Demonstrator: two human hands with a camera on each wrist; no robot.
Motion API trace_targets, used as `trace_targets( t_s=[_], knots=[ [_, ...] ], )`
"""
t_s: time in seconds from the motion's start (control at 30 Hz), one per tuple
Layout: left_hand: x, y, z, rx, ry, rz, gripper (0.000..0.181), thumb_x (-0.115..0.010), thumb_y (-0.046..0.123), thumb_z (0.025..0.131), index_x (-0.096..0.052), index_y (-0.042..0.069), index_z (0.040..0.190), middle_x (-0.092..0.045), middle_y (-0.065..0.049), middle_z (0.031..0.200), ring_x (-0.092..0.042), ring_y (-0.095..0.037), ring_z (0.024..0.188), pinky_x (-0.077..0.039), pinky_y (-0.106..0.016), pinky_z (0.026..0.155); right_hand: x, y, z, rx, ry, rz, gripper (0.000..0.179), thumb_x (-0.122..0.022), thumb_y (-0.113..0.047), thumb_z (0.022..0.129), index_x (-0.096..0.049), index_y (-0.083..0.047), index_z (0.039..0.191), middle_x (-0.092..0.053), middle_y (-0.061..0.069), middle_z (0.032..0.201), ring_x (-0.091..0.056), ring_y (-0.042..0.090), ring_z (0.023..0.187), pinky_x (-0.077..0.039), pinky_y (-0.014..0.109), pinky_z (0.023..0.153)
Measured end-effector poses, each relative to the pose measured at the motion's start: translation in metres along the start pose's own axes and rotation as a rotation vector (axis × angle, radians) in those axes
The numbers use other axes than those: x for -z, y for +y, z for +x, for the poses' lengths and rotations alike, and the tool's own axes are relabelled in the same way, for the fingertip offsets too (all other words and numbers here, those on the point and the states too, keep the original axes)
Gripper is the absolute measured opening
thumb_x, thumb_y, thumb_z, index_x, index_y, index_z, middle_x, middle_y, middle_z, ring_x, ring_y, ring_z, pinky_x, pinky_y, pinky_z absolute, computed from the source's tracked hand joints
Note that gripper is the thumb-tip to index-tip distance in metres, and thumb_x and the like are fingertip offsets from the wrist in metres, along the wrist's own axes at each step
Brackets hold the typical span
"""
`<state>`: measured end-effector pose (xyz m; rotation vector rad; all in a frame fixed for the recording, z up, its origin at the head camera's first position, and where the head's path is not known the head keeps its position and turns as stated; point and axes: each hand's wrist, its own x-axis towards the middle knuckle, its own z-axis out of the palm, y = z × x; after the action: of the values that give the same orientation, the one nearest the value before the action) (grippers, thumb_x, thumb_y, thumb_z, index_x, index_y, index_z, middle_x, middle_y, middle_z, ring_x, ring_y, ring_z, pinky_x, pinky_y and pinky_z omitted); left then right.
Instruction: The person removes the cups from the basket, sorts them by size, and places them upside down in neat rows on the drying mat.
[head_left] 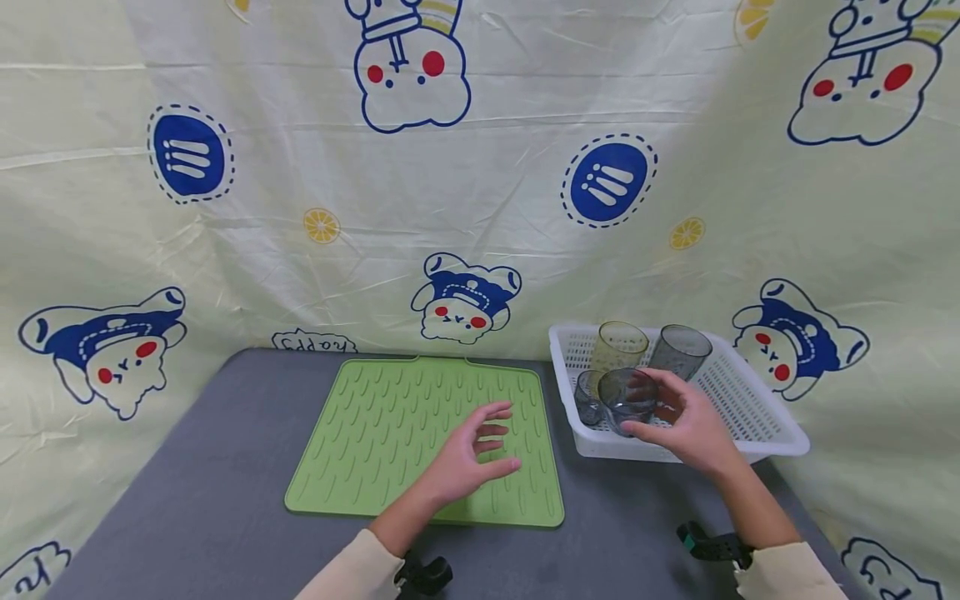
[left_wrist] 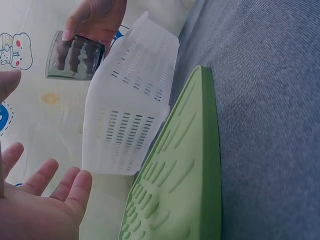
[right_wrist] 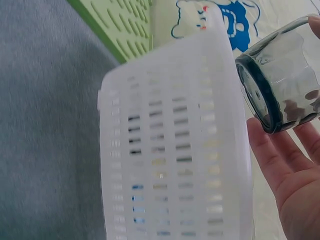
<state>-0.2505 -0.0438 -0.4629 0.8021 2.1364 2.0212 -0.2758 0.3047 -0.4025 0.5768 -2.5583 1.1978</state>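
My right hand (head_left: 693, 421) grips a smoky grey drinking glass (head_left: 627, 398), fingers on its far side and thumb on its near side. In the right wrist view that glass (right_wrist: 285, 75) hangs tilted just above the rim of a white perforated basket (right_wrist: 175, 135). Inside the basket (head_left: 757, 400) stand a yellowish glass (head_left: 618, 346), another grey glass (head_left: 681, 350) and a smaller dark glass (head_left: 587, 396), partly hidden. Over a green ridged mat (head_left: 360, 450), my left hand (head_left: 468, 462) holds nothing, its fingers spread and slightly bent, apart from the mat.
A dark grey cloth (head_left: 202, 483) covers the table under mat and basket. The basket stands right of the mat, near the table's back edge. Behind the table hangs a pale printed curtain (head_left: 510, 192). Each wrist wears a black camera strap (head_left: 716, 546).
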Motion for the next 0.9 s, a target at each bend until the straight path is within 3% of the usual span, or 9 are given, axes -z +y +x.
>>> trace_targets(
  t_s=[0.27,0.57,0.9],
  knots=[
    [-0.006,0.004,0.004,0.003,-0.002,0.004,0.072,-0.077,0.017,0.092,-0.042,0.021,0.154,-0.05,-0.009,0.151,-0.053,-0.031,0.137,-0.046,-0.047,0.115,-0.018,-0.016,-0.001,0.025,0.006,-0.001,0.07,-0.089,-0.018,0.08,-0.057,-0.013,0.142,-0.067,0.011,0.131,-0.058,-0.012,0.11,-0.046,0.005,0.093],
    [-0.01,0.009,0.007,0.042,0.028,0.047,0.072,-0.08,0.028,0.09,-0.045,0.025,0.153,-0.052,-0.007,0.149,-0.056,-0.032,0.134,-0.047,-0.049,0.113,-0.035,-0.029,-0.002,0.05,-0.011,0.0,0.074,-0.092,-0.02,0.076,-0.058,-0.011,0.142,-0.071,0.009,0.125,-0.066,0.003,0.106,-0.052,0.012,0.091],
    [-0.014,0.013,0.01,0.036,0.02,0.049,0.073,-0.079,0.024,0.09,-0.044,0.027,0.153,-0.051,-0.004,0.15,-0.056,-0.028,0.134,-0.048,-0.045,0.113,-0.047,-0.037,0.003,0.138,-0.068,0.087,0.076,-0.093,-0.014,0.074,-0.059,-0.015,0.142,-0.07,0.009,0.12,-0.07,0.015,0.104,-0.056,0.019,0.089]
  ],
)
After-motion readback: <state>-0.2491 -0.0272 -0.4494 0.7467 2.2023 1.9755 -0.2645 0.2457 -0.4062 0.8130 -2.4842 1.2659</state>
